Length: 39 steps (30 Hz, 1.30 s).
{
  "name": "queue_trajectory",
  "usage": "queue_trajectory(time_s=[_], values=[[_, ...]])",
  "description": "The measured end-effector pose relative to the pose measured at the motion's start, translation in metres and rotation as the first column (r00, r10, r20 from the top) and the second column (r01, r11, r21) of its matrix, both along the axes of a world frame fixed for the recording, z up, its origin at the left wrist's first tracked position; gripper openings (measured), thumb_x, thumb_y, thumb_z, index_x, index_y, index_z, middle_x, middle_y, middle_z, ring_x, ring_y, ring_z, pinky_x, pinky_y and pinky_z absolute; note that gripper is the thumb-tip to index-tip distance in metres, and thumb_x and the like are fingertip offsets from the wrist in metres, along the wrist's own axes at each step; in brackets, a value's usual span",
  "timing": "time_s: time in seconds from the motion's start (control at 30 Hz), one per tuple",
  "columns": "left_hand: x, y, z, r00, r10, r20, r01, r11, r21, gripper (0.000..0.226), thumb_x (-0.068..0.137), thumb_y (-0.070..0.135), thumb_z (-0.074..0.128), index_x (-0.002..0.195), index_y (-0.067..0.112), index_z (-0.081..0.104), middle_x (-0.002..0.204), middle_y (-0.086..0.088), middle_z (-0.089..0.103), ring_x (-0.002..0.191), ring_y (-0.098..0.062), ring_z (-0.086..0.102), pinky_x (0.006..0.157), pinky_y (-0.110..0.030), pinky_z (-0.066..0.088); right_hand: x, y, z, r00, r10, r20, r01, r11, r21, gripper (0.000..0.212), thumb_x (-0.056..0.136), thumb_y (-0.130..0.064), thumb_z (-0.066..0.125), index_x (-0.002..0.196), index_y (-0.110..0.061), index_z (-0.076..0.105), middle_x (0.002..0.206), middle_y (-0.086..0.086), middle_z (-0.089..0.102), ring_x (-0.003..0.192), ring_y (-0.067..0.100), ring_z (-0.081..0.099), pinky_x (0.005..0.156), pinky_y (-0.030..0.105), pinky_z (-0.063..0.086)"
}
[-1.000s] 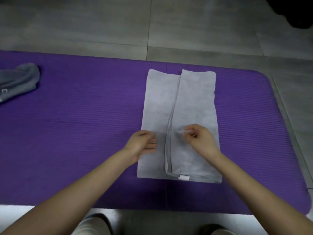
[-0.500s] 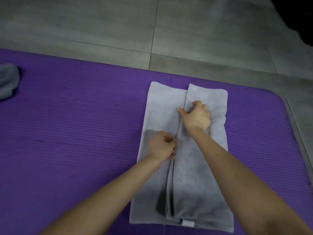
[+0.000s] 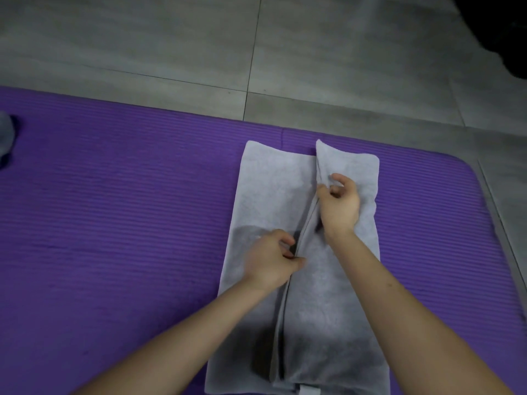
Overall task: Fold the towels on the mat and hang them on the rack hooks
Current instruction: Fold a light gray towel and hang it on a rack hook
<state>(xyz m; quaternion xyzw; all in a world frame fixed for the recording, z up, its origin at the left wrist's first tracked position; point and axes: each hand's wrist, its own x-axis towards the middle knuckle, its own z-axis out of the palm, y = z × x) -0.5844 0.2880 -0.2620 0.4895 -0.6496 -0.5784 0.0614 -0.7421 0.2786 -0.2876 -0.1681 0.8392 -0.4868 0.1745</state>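
Observation:
A light grey towel (image 3: 271,195) lies lengthwise on the purple mat (image 3: 128,223), its right part folded over so that a flap edge runs down the middle. My right hand (image 3: 338,205) pinches that flap edge near the far end and lifts it slightly off the layer below. My left hand (image 3: 271,260) pinches the same edge lower down, at the towel's middle. A white tag shows at the towel's near end. The rack and its hooks are out of view.
Another grey towel (image 3: 5,138) lies bunched at the mat's far left edge. Grey floor tiles (image 3: 199,47) lie beyond the mat. A dark object (image 3: 502,29) fills the top right corner. The mat's rounded right corner is close to the towel.
Both hands moved from resting low on the towel up to its central flap edge and took hold of it. The far end of the flap has now lifted slightly.

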Motion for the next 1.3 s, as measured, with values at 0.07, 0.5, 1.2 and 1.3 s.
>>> queue_trajectory(time_s=[0.07, 0.5, 1.2, 1.3], values=[[0.005, 0.003, 0.009, 0.995, 0.044, -0.088, -0.032, 0.991, 0.127, 0.033, 0.074, 0.017, 0.077, 0.1, 0.021, 0.057, 0.078, 0.003, 0.061, 0.073, -0.012, 0.061, 0.067, -0.032, 0.057, 0.002, 0.003, 0.011, 0.985, 0.026, 0.171, 0.008, 0.981, -0.194, 0.032, 0.088, -0.014, 0.063, 0.118, -0.018, 0.055, 0.073, -0.004, 0.051, 0.06, 0.004, 0.048, 0.069, 0.021, 0.048], [0.097, -0.003, -0.001, 0.929, 0.365, -0.058, -0.33, 0.889, 0.318, 0.03, 0.083, 0.007, 0.068, 0.109, 0.008, 0.054, 0.085, -0.011, 0.06, 0.071, -0.019, 0.062, 0.069, -0.037, 0.059, 0.071, -0.04, 0.021, 0.869, 0.331, 0.367, -0.343, 0.939, -0.035, 0.051, 0.086, -0.012, 0.063, 0.134, -0.015, 0.047, 0.083, -0.007, 0.056, 0.085, 0.014, 0.06, 0.091, 0.036, 0.052], [0.122, 0.062, 0.017, 0.995, 0.039, 0.094, -0.063, 0.961, 0.271, 0.04, 0.081, 0.028, 0.07, 0.109, 0.012, 0.047, 0.103, -0.003, 0.058, 0.097, -0.02, 0.06, 0.076, -0.04, 0.054, 0.09, 0.222, 0.045, 0.795, 0.598, -0.101, -0.549, 0.781, 0.299, 0.034, 0.091, -0.018, 0.061, 0.125, -0.021, 0.059, 0.12, -0.007, 0.063, 0.102, 0.005, 0.06, 0.088, 0.014, 0.042], [0.123, 0.074, 0.017, 0.992, 0.028, 0.121, -0.059, 0.965, 0.257, 0.056, 0.073, 0.015, 0.077, 0.118, 0.013, 0.045, 0.113, -0.005, 0.059, 0.102, -0.02, 0.059, 0.08, -0.037, 0.055, 0.099, 0.245, 0.031, 0.706, 0.678, -0.205, -0.569, 0.715, 0.407, 0.04, 0.089, -0.037, 0.051, 0.123, -0.019, 0.062, 0.118, -0.004, 0.066, 0.103, 0.013, 0.061, 0.086, 0.011, 0.036]])
